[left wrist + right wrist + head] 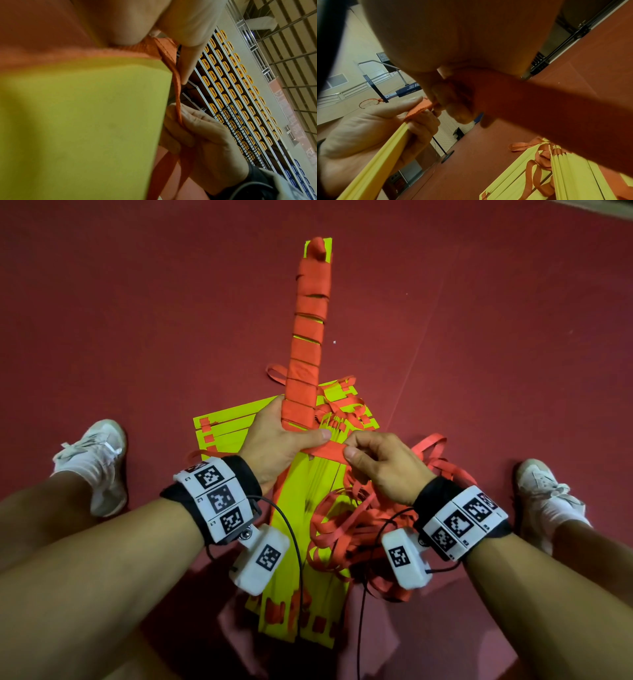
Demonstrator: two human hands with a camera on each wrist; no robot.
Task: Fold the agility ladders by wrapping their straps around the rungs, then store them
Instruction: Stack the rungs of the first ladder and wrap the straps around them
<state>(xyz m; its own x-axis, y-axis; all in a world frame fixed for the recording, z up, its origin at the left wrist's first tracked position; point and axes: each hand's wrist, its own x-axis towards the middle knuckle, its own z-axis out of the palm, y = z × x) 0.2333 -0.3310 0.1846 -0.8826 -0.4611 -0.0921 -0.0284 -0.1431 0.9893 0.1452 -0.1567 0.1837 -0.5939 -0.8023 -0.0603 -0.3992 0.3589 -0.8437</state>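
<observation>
Our right hand [383, 467] pinches the strap [327, 453] taut across the rungs [308, 501]; just left, our left hand [277, 440] grips the bundle, thumb on the strap. Loose strap piles right; another ladder [222, 429] lies beyond.

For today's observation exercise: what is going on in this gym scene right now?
A person sits on the red floor bundling a stack of yellow rungs. The left hand grips the stack where the orange strap is being wound; the right hand pinches that strap. The far half is wrapped; loose strap remains. Another ladder lies underneath.
</observation>
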